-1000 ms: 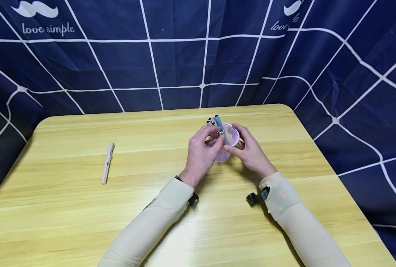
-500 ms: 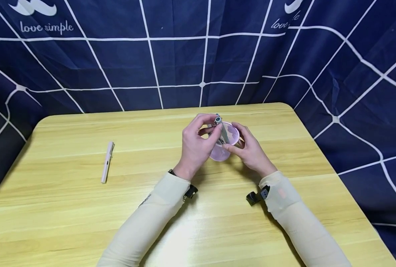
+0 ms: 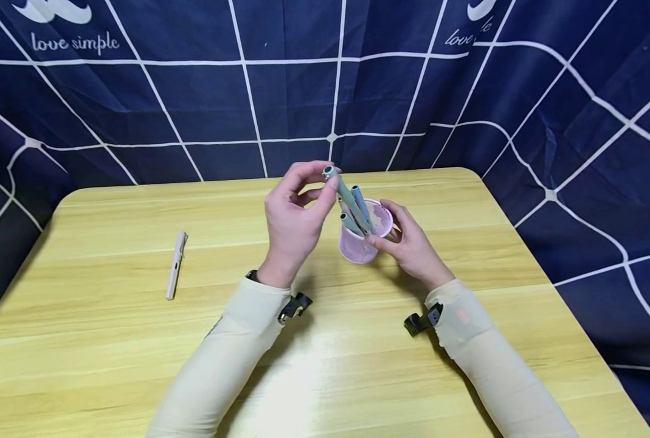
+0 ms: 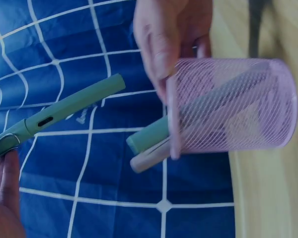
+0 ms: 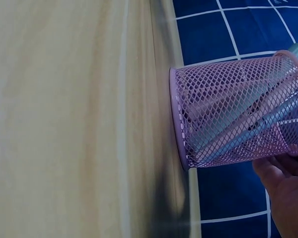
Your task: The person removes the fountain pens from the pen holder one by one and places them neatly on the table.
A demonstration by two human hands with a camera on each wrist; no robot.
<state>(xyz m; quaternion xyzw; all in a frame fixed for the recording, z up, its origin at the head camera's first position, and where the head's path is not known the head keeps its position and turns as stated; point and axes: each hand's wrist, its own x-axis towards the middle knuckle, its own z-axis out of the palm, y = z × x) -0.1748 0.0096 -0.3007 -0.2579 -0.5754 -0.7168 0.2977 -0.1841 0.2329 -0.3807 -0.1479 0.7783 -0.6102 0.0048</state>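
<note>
My left hand [image 3: 294, 222] pinches a green pen [image 3: 343, 192] near its clip end. In the left wrist view the pen [image 4: 72, 105] is out of the pink mesh pen holder [image 4: 283, 106], its free end apart from the rim. My right hand [image 3: 409, 246] grips the holder [image 3: 357, 248] at its rim, thumb and fingers on opposite sides. Inside lean another green pen [image 3: 349, 223], a blue pen [image 3: 359, 198] and a pale pink pen [image 4: 150, 157]. The right wrist view shows the holder's base [image 5: 178, 119] at the table surface; whether it touches is unclear.
A whitish pen [image 3: 176, 266] with a clip lies on the wooden table [image 3: 111, 340], left of the hands. A dark blue curtain [image 3: 286, 103] with white grid lines hangs behind the table and along its sides.
My left hand has moved from the holder up and to the left, drawing the green pen out. My right hand has stayed on the holder, and the whitish pen lies where it was.
</note>
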